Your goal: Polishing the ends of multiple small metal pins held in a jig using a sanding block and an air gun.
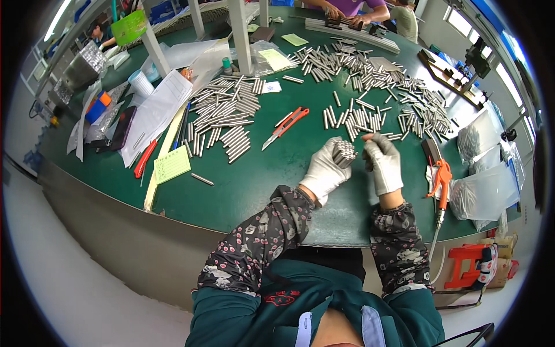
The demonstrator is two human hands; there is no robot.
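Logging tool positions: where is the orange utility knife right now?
In the head view, the orange utility knife lies on the green table, up-left of the gloved left hand, between two piles of metal rods.

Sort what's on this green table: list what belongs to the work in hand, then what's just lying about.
In use: left hand, bundle of metal rods, right hand, loose rods.
Lying about: orange utility knife, yellow notepad, orange air gun.

white gloves [347, 168], green table [272, 173], silver rods [344, 153]
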